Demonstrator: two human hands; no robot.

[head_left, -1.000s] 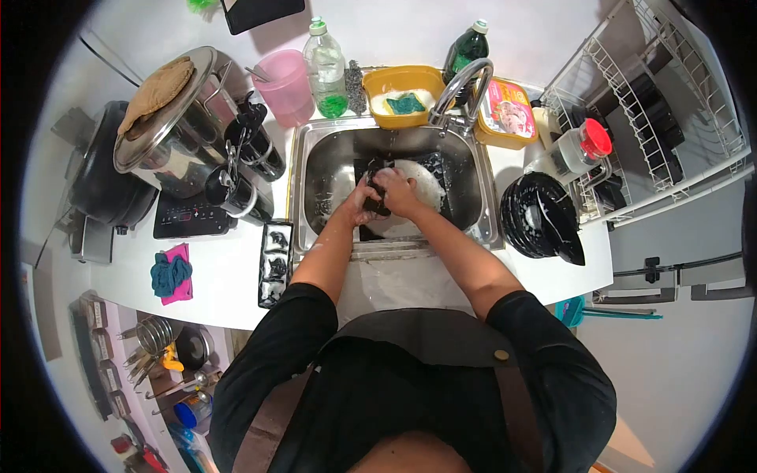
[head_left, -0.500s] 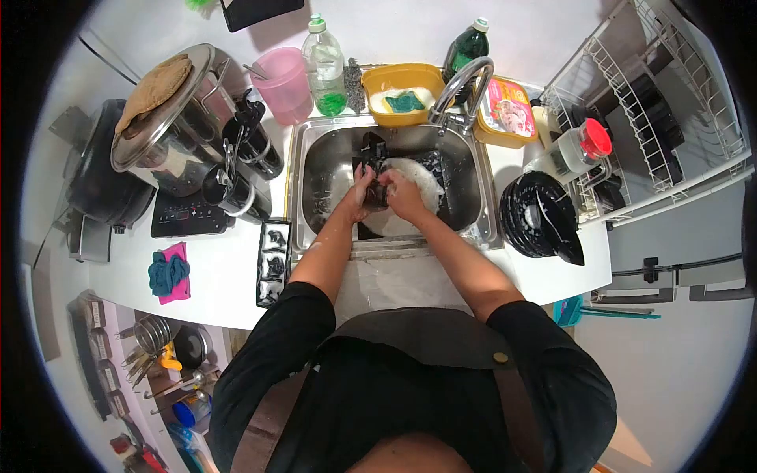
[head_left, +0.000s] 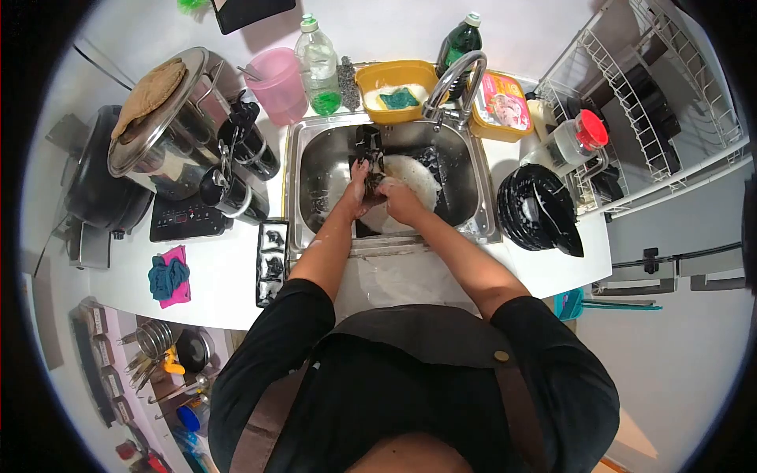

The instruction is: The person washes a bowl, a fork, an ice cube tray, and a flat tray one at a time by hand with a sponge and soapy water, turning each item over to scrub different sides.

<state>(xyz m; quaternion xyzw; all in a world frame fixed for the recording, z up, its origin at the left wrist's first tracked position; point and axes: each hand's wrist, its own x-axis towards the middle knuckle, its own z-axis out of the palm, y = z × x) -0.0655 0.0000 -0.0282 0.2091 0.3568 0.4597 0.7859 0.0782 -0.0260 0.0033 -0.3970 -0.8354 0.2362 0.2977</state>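
Both of my hands are low in the steel sink [head_left: 315, 169]. My left hand [head_left: 359, 195] is closed around the side of a wet, dark glossy piece [head_left: 373, 186], whose exact kind I cannot make out. Against its other side, my right hand [head_left: 400, 202] has its fingers curled in; what they grip is hidden. Just beyond the hands, another shiny black item [head_left: 367, 140] stands near the sink's back wall. Under and beside my right hand lies a large pale, sudsy round thing [head_left: 422, 183], with black ware partly showing around it.
Soapy black plates [head_left: 536, 213] are stacked right of the sink, beside a wire dish rack [head_left: 623, 102]. A black sectioned tray [head_left: 273, 264] stands at left. Behind are the faucet [head_left: 465, 75], a yellow tub with a green sponge [head_left: 394, 75] and soap bottles [head_left: 319, 63].
My hands have shifted slightly around the dark piece, and my right hand sits a little lower against it. The whole view has moved slightly.
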